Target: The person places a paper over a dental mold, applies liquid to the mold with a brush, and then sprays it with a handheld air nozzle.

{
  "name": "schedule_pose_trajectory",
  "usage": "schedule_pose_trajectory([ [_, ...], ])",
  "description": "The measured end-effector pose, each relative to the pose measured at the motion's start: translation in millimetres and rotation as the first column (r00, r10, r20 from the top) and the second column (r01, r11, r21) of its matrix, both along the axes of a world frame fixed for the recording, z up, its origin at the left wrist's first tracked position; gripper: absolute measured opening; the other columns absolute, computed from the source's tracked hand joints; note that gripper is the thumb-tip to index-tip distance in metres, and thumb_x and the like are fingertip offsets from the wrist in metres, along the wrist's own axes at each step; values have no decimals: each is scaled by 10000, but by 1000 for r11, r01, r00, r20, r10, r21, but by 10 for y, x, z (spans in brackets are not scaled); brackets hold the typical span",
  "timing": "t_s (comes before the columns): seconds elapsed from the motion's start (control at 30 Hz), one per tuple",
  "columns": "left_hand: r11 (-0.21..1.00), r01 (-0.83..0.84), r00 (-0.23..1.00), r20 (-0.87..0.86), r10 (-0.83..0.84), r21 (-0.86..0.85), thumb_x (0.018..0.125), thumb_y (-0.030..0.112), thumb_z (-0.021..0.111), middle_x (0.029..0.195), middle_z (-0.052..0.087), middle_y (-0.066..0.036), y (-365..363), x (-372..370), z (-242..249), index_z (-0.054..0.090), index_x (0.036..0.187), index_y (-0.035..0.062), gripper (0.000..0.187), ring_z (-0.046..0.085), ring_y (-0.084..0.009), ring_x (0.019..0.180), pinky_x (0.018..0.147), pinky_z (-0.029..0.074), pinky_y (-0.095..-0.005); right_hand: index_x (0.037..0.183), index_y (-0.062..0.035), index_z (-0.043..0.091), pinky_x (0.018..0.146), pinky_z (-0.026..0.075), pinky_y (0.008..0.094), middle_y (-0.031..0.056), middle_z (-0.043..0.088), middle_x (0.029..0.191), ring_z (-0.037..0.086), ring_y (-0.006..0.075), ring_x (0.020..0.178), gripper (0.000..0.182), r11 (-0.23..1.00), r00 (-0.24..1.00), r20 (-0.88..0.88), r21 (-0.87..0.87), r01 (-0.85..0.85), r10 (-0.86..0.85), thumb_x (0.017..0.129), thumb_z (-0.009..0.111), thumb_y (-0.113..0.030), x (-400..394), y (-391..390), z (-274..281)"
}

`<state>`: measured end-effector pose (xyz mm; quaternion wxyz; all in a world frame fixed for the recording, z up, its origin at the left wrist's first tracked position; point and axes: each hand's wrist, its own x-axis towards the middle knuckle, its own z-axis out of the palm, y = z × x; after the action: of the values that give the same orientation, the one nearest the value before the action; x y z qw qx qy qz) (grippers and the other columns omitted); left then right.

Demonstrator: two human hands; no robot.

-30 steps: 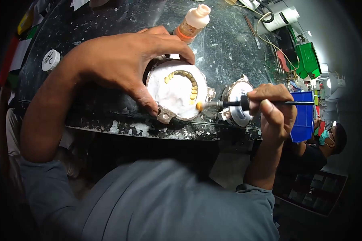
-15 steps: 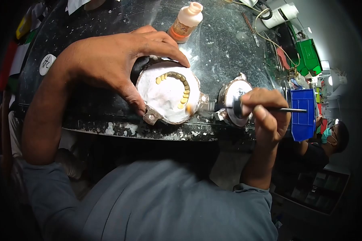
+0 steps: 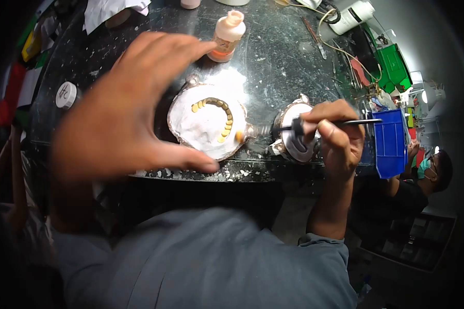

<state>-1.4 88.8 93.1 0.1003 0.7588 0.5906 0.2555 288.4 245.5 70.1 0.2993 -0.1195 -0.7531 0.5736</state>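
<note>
My left hand [image 3: 123, 118], blurred, hovers over the left side of a round dental flask [image 3: 193, 131], thumb and fingers spread and holding nothing. White plaster fills the flask, and a curved row of gold-coloured teeth [image 3: 228, 116] is set in it. My right hand [image 3: 337, 134] grips a brush [image 3: 297, 126] with a dark handle. The brush's orange tip is right at the plaster's right edge. Beneath my right hand lies a smaller flask half [image 3: 288, 116], partly hidden. Behind the large flask stands an uncapped bottle [image 3: 229, 33] with orange-pink liquid in its base.
A white lid [image 3: 67, 95] marked with letters lies at left. A blue bin [image 3: 389, 144] and a green bin [image 3: 394, 67] stand on the right. A thin knife-like tool [image 3: 314, 38] and a cable [image 3: 340, 47] lie at the back. Another person [image 3: 430, 175] is at far right.
My left hand has let go of the large flask and lifted away, its fingers spreading. My right hand still holds the brush near the flask's right edge. The whole view has shifted slightly.
</note>
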Motion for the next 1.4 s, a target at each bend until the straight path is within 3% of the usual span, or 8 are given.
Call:
schedule_pose_trajectory([
  [0.1,914,-400,916,8,400,64,510,396,971,1503,403,-196,-214,631,-203,434,1458,5,1158,368,-396,1378,1156,334,-497,1076,79,679,732,492,244,115,702,926,623,117,782,210,959,966,12,125,255,-258,964,573,-64,-139,-73,-47],
  [0.2,817,-567,824,73,562,107,548,411,962,1462,426,-196,-207,889,-478,427,1449,1,1125,382,-385,1342,1136,336,-505,1070,77,681,731,490,239,117,702,926,626,115,777,207,986,987,20,47,158,-159,959,582,-67,-76,2,-79],
  [0.47,894,-441,894,-50,445,78,547,273,928,1336,562,-141,-198,554,-429,435,1464,20,1071,492,-310,1275,1161,267,-491,1074,64,682,751,510,264,117,715,942,645,132,798,221,998,1000,7,-63,19,-19,955,594,-99,-40,30,-101],
  [0.57,980,-150,982,96,163,-129,588,317,906,1516,436,-179,-205,280,-383,334,1550,42,1152,399,-309,1422,1226,172,-534,1077,70,676,773,510,259,128,719,958,653,133,822,223,991,991,3,-7,136,-136,964,589,-101,-73,-31,-112],
  [0.67,998,-58,967,248,65,-36,582,347,933,1550,385,-204,-180,240,-462,316,1558,41,1194,350,-339,1454,1221,199,-530,1080,72,671,791,511,253,135,720,959,654,127,826,216,991,999,-13,-126,-34,33,973,573,-88,-41,-6,-118],
  [1.0,821,-568,818,155,555,54,606,327,950,1542,338,-252,-277,1007,-655,261,1544,-48,1222,311,-406,1408,1160,312,-507,1054,68,687,798,508,260,123,719,957,656,139,853,209,995,998,49,-92,47,-43,963,594,-96,-129,-5,-86],
  [1.27,968,-252,946,211,246,3,582,203,909,1568,363,-205,-370,525,-536,281,1559,10,1178,349,-368,1447,1237,164,-524,1029,63,687,719,511,252,109,712,879,643,126,763,200,986,998,38,-157,-50,57,955,583,-92,-196,-25,-48],
  [1.4,860,-509,840,191,508,-50,524,221,930,1548,368,-233,-454,639,-512,279,1574,42,1249,331,-355,1463,1238,163,-502,1047,63,679,719,513,260,112,717,893,641,129,763,199,996,997,66,-75,53,-48,972,596,-102,-259,-75,-13],
])
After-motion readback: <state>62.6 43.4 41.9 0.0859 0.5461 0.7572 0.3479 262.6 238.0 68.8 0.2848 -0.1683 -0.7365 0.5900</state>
